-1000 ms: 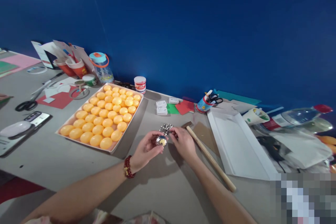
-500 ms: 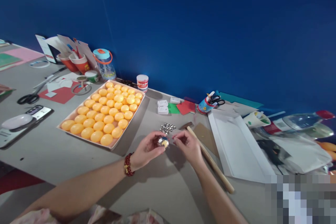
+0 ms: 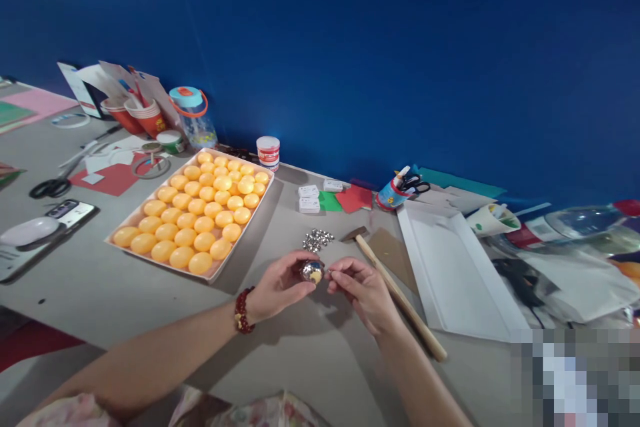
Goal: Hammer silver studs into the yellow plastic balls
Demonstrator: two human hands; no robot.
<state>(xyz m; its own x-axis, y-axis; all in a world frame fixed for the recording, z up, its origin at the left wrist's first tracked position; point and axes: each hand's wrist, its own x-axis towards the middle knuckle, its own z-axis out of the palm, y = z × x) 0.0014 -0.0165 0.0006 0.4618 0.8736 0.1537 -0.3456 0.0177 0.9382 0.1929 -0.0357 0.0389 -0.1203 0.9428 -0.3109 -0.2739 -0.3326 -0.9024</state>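
My left hand (image 3: 280, 287), with a red bead bracelet at the wrist, is closed round a ball (image 3: 311, 271) covered mostly in shiny silver thumbtack heads. A yellow-orange patch of the ball shows bare. To the right and almost touching it, my right hand (image 3: 357, 290) pinches a small silver thumbtack (image 3: 329, 272) between thumb and forefinger. Just beyond the hands lies a loose pile of silver thumbtacks (image 3: 317, 239). A hammer (image 3: 395, 283) with a wooden handle rests beside my right hand.
At left is a shallow box (image 3: 225, 273) of orange ping-pong balls (image 3: 186, 220). White small boxes (image 3: 309, 204) and a pen cup (image 3: 391, 196) stand near the blue wall. A long white tray (image 3: 457, 273) lies right. Scissors (image 3: 50, 188) and a phone (image 3: 75, 213) lie far left.
My right hand has turned and come closer to the ball, with the thumbtack now showing at its fingertips. My left hand keeps the ball in about the same place.
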